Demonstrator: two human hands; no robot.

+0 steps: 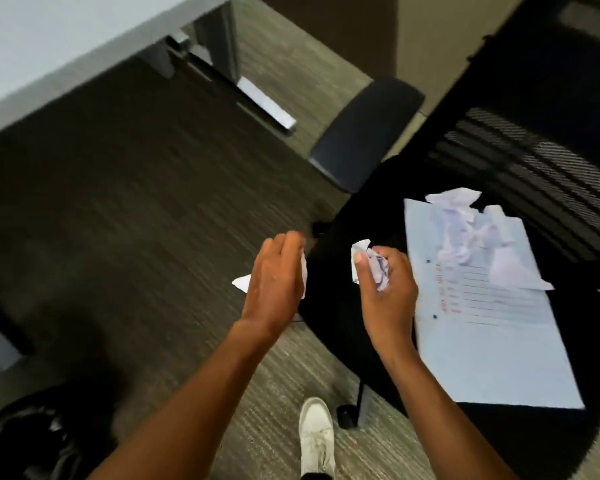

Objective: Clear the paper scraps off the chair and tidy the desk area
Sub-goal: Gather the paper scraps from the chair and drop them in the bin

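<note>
A crumpled paper scrap (pixel 371 265) sat bunched in my right hand (pixel 385 289), fingers curled round it, over the chair seat (pixel 340 271) near its left edge. My left hand (pixel 274 271) held another white scrap (pixel 243 282) just off that edge, above the carpet. More crumpled scraps (pixel 465 233) lay on the printed sheet (pixel 492 327) along the seat's right side.

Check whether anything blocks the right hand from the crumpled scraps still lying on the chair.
Nothing visible does. The right hand already grips one crumpled scrap. The remaining scraps lie in the open on the flat sheet on the chair seat, just beyond the hand, with only bare seat and paper between.
</note>
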